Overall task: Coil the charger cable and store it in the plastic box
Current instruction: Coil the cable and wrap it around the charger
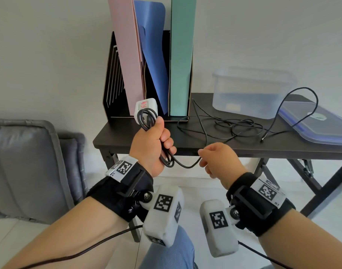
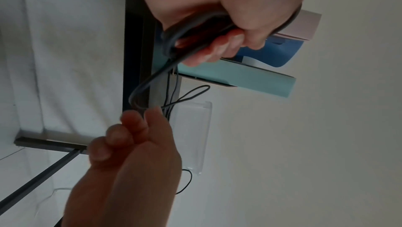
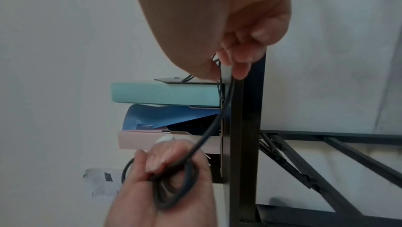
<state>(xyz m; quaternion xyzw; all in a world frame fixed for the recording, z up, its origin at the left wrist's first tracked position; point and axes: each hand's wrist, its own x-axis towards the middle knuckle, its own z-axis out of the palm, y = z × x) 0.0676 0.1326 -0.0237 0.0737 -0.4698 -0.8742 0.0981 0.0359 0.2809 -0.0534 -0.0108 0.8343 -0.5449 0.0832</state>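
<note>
1. Head view: the left hand (image 1: 152, 144) has its fingers (image 1: 167, 141) curled tight round a bundle of coils of the black cable (image 1: 234, 131), with the white plug (image 1: 145, 108) sticking up just above the thumb. Loops show above and below the fist. From the lower loops a short slack run goes across to the right hand (image 1: 218, 162), whose fingers (image 1: 203, 154) pinch it narrowly. Beyond the right fingers the cable climbs onto the desk (image 1: 127, 131) and lies there in loose tangles; its free end rests near the lid (image 1: 321, 127). One loop arches up in front of the clear box (image 1: 251, 92), which stands open on the desk well beyond the right fingers, just beside the lid. A rack (image 1: 112, 74) with pink, blue and green folders stands beyond the left fingers.

2. Left wrist view: the left hand (image 2: 228, 7) grips the coils (image 2: 174, 41) in its curled fingers (image 2: 217, 48). The cable drops to the right hand (image 2: 130, 144), where thumb and forefinger meet on it. The box (image 2: 195, 127) is beyond them.

3. Right wrist view: the right hand (image 3: 217, 24) pinches the cable (image 3: 217, 119) at its fingertips (image 3: 241, 70). The strand runs taut down to the left hand (image 3: 163, 187), whose fingers (image 3: 156, 160) are wrapped round the coils.
</note>
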